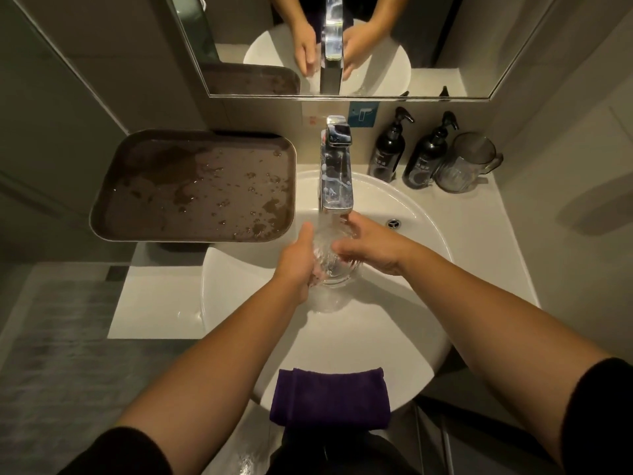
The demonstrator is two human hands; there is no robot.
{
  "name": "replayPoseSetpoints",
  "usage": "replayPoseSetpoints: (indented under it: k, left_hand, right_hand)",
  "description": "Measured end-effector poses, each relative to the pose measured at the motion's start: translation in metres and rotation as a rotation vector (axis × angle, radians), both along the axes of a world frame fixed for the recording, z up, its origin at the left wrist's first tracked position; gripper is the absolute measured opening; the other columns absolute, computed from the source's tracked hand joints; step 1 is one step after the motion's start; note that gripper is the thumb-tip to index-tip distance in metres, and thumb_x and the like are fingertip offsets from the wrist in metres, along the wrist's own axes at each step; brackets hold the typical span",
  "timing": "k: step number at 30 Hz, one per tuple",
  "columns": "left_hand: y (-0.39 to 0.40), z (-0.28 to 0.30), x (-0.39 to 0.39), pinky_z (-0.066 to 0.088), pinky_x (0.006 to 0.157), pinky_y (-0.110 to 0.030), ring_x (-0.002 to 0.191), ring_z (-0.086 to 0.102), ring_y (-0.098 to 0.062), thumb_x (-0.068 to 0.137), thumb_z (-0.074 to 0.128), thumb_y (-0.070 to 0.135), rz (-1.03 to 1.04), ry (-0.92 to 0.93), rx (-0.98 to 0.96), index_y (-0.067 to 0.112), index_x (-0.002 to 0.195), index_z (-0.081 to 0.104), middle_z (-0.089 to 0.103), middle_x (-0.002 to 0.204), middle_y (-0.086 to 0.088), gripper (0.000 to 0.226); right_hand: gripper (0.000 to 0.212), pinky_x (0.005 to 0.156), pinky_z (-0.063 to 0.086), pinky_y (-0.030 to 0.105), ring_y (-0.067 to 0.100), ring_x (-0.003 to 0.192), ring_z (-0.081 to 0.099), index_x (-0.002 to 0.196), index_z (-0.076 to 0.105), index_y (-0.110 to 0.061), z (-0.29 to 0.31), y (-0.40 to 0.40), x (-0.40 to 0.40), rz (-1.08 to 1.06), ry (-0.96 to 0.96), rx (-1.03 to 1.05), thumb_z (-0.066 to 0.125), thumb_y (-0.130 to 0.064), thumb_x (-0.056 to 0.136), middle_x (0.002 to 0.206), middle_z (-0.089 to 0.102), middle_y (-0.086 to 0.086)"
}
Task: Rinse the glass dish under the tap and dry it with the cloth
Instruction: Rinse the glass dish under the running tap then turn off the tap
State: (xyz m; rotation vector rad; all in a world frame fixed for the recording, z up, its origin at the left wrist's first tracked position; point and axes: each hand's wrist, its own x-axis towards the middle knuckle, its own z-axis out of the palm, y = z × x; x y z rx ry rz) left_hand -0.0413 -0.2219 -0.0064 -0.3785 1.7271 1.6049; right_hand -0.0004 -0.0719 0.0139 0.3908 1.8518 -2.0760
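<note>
The left hand (296,260) wraps the near-left side of the glass dish (334,265), fingers curled under it and showing through the clear wall, thumb pointing up toward the spout; the right hand (368,245) closes on the dish from the opposite side, its fingers spread over the far rim, so both hands are clamped on the one object and it hangs between them above the sink (404,303); water (329,224) falls from the tap (336,173) just beyond the fingertips and strikes the dish, blurring its outline, so whether it is upright or tipped cannot be told; the basin below the hands is white and wet; on the near rim, between the forearms and close to the body, the purple cloth (330,395) lies folded and untouched; to the left of the left hand a brown tray (195,186) spotted with droplets overhangs the counter; beyond the right hand, against the wall, stand two dark pump bottles (388,152) and a clear jug (467,164), well apart from the work; the mirror (445,46) above repeats the hands and tap. By the look of it the rinse is in progress and not finished; shutting off the water, lifting the dish clear, reaching back for the cloth and wiping the glass dry all remain, so roughly the first half of the task is under way.
</note>
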Motion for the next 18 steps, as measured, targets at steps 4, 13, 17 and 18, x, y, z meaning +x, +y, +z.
replayPoseSetpoints:
  k: [4, 13, 17, 18]
  left_hand:
    - [0.011, 0.0, -0.007, 0.036, 0.044, -0.02, 0.047, 0.048, -0.014, 0.091, 0.047, 0.059, 0.084, 0.075, -0.032, 0.019, 0.09, 0.064, 0.056, 0.056, 0.003, 0.044]
    - [0.009, -0.012, -0.013, 0.024, 0.051, -0.03, 0.055, 0.03, -0.018, 0.086, 0.044, 0.026, 0.034, 0.175, -0.083, 0.021, 0.063, 0.039, 0.034, 0.057, 0.0, 0.024]
    - [0.013, -0.016, -0.001, 0.025, 0.04, -0.021, 0.038, 0.03, -0.015, 0.09, 0.041, 0.021, 0.377, -0.014, 0.037, 0.018, 0.064, 0.05, 0.034, 0.05, 0.002, 0.028]
    - [0.015, -0.014, -0.001, 0.024, 0.036, -0.018, 0.033, 0.029, -0.012, 0.091, 0.041, 0.021, 0.469, -0.072, 0.107, 0.017, 0.064, 0.049, 0.034, 0.05, 0.002, 0.028]
  right_hand:
    - [0.016, 0.063, 0.044, 0.026, 0.003, 0.064, 0.059, 0.109, 0.065, -0.017, -0.013, -0.017, -0.005, -0.242, -0.019, 0.314, 0.06, -0.017, 0.094, 0.087, 0.066, -0.005]
    - [0.031, 0.057, 0.032, 0.031, 0.017, 0.059, 0.043, 0.06, 0.052, -0.023, -0.01, -0.031, -0.018, -0.244, -0.064, 0.529, 0.054, -0.012, 0.089, 0.063, 0.052, -0.001]
    - [0.017, 0.054, 0.039, 0.027, 0.023, 0.054, 0.053, 0.07, 0.06, -0.013, -0.017, -0.041, -0.016, -0.595, -0.335, 0.019, 0.052, -0.017, 0.085, 0.062, 0.058, 0.007]
    - [0.016, 0.061, 0.046, 0.03, 0.025, 0.061, 0.06, 0.076, 0.063, -0.012, -0.02, -0.046, -0.015, -0.695, -0.36, -0.152, 0.052, -0.023, 0.082, 0.07, 0.063, 0.01]
